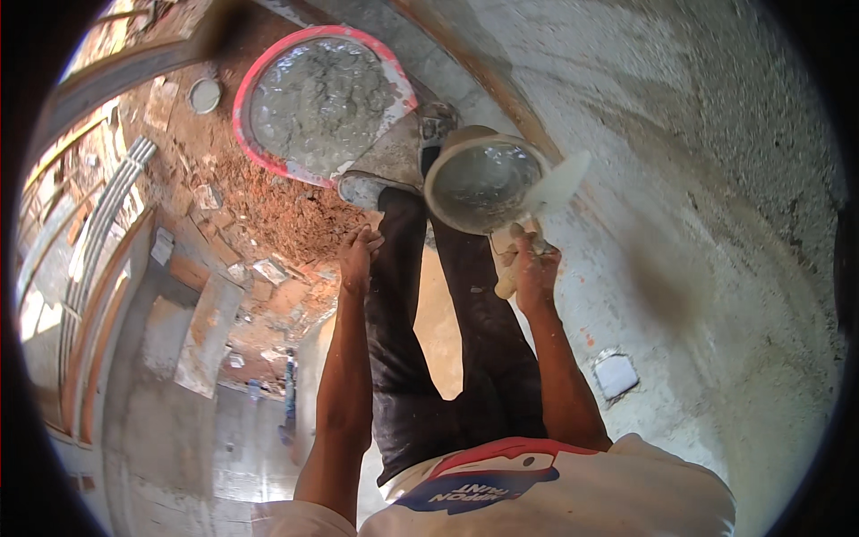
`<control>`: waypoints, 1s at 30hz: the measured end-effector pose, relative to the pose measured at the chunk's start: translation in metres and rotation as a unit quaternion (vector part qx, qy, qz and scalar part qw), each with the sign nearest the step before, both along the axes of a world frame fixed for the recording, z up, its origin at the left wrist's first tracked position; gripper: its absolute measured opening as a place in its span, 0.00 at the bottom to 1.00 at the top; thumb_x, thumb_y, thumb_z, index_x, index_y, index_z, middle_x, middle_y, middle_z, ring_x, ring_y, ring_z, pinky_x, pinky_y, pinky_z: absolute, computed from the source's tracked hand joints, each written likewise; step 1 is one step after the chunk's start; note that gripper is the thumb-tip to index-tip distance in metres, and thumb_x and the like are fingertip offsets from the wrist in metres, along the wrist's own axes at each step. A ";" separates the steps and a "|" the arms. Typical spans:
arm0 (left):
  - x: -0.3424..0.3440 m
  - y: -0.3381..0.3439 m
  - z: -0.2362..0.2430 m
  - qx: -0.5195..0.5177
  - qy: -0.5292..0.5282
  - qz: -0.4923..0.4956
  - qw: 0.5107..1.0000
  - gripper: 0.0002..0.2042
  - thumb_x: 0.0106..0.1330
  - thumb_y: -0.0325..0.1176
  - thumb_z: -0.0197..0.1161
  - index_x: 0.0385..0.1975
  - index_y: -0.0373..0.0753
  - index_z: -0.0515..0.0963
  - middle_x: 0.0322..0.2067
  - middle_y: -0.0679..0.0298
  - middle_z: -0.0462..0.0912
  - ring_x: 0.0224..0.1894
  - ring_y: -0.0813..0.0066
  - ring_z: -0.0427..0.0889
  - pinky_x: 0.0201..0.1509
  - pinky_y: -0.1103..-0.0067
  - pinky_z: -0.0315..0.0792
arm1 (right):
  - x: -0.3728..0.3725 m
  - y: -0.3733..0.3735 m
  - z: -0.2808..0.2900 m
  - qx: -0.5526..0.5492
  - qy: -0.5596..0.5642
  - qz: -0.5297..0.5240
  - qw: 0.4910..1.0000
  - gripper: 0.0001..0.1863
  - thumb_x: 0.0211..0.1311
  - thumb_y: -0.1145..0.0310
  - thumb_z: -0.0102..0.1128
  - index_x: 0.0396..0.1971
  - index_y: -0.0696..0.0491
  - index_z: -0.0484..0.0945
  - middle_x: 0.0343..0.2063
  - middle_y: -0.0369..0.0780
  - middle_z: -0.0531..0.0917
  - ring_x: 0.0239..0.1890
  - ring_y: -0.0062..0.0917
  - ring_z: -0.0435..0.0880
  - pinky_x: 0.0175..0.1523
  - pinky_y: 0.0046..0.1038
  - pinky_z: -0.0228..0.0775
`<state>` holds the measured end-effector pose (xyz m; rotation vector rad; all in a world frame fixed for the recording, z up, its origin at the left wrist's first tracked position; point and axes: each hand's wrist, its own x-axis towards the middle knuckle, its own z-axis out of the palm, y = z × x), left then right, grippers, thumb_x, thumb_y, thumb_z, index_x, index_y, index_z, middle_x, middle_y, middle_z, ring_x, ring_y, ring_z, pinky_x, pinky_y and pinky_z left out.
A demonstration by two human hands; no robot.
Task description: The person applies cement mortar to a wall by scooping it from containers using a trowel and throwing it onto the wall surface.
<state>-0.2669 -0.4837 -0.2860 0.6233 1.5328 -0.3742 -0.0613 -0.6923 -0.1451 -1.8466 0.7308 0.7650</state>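
- Two bare hands are in view above the dark trousers (420,358).
- Right hand (535,268) has its grip closed on the pale handle of a trowel (557,186).
- The trowel blade lies at the rim of a small white bowl (483,183) with wet grey mix, close to the plastered wall (698,179).
- Left hand (358,255) hangs free, fingers loosely curled, holding nothing.
- One big red-rimmed tub (322,103) of grey mix stands on the rubble floor (259,215), beyond the shoes.

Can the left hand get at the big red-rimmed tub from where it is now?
Probably yes. The left hand hangs empty and open by the thigh, and the tub sits on the floor just ahead of the feet with nothing between them, though the person would likely need to bend down.
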 end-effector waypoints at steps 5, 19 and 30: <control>-0.009 0.006 -0.014 0.004 -0.024 -0.057 0.998 0.15 0.74 0.38 0.59 0.52 0.34 0.75 0.39 0.60 0.84 0.42 0.71 0.85 0.43 0.80 0.76 | -0.028 -0.093 -0.016 -0.078 0.023 -0.199 0.977 0.14 0.61 0.63 0.69 0.22 0.54 0.76 0.19 0.39 0.80 0.21 0.27 0.81 0.34 0.31 0.77; 0.042 0.019 -0.080 -0.009 -0.032 -0.221 0.975 0.19 0.74 0.42 0.59 0.57 0.36 0.76 0.44 0.61 0.85 0.48 0.73 0.85 0.51 0.79 0.75 | -0.168 -0.304 -0.163 -0.078 0.167 -0.445 0.876 0.10 0.63 0.66 0.59 0.37 0.56 0.71 0.24 0.42 0.75 0.26 0.38 0.81 0.41 0.48 0.80; 0.015 0.000 -0.113 0.002 -0.008 -0.250 0.968 0.19 0.74 0.39 0.57 0.57 0.31 0.76 0.42 0.59 0.85 0.43 0.72 0.86 0.44 0.81 0.75 | -0.229 -0.328 -0.217 -0.065 0.187 -0.590 0.783 0.04 0.61 0.71 0.53 0.30 0.54 0.69 0.21 0.42 0.75 0.35 0.44 0.83 0.57 0.65 0.72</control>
